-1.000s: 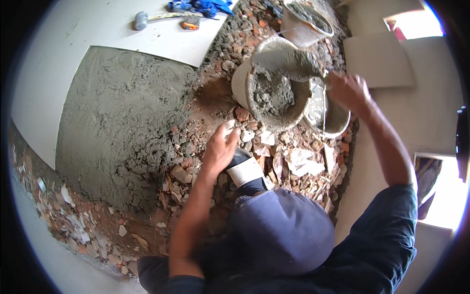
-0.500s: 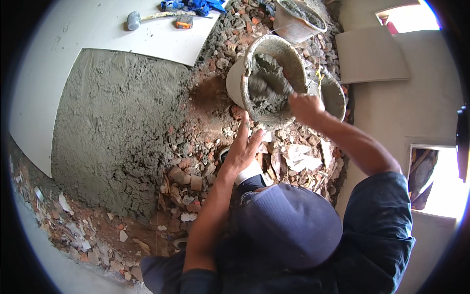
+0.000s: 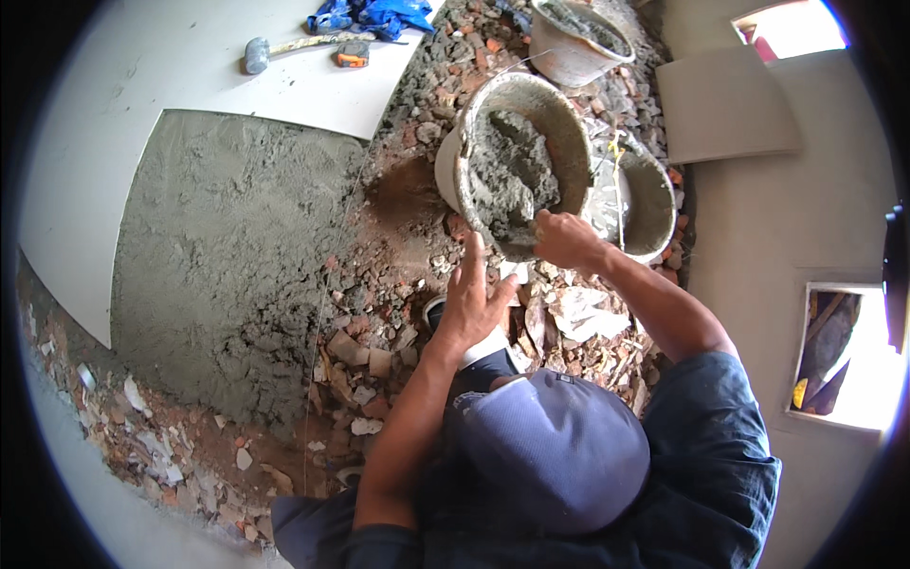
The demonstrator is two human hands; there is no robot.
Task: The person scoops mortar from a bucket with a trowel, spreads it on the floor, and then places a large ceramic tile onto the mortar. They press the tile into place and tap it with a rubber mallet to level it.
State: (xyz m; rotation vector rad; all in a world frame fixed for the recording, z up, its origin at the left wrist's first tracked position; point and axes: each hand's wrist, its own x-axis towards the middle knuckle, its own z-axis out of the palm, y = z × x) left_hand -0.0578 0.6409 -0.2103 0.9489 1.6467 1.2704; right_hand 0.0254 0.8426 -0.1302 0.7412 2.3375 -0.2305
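A whitish bucket (image 3: 449, 175) crusted with cement stands tilted on the rubble, with wet grey mortar (image 3: 512, 166) inside. My right hand (image 3: 569, 241) is closed at the bucket's near right rim, gripping what looks like a trowel; its blade is sunk in the mortar and mostly hidden by the hand and rim. On the near left side of the same bucket, my left hand (image 3: 471, 299) has its fingers spread, the fingertips at or just against the rim. I cannot tell whether they press on it.
Left lies a rough mortar bed (image 3: 227, 256) beside large pale tiles (image 3: 71, 218). A mallet (image 3: 257, 56), a tape measure (image 3: 352, 54) and blue cloth (image 3: 384, 17) rest on the tile. More buckets stand behind (image 3: 567, 57) and right (image 3: 652, 228). Broken rubble (image 3: 374, 332) covers the ground; a loose panel (image 3: 728, 104) leans on the wall.
My right hand has moved down and left toward the bucket's near rim, and the trowel, blurred over the mortar before, is now mostly hidden. My left hand has barely shifted.
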